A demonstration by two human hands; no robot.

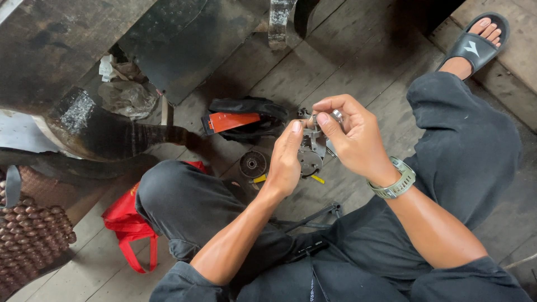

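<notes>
We hold a small metal assembly in both hands above the wooden floor, in front of our knees. The left hand supports it from the left, fingers extended and pressed flat against its side. The right hand closes over its upper part, thumb and forefinger pinched on a small shiny piece at the top. Our hands cover most of the assembly; only a round grey disc face, a bracket and two yellow wire ends below remain visible, and we cannot determine its full shape. A dark round part lies on the floor just left of the left hand. Beyond it rests a black pouch with an orange panel. A red bag is partly hidden under our left knee.
</notes>
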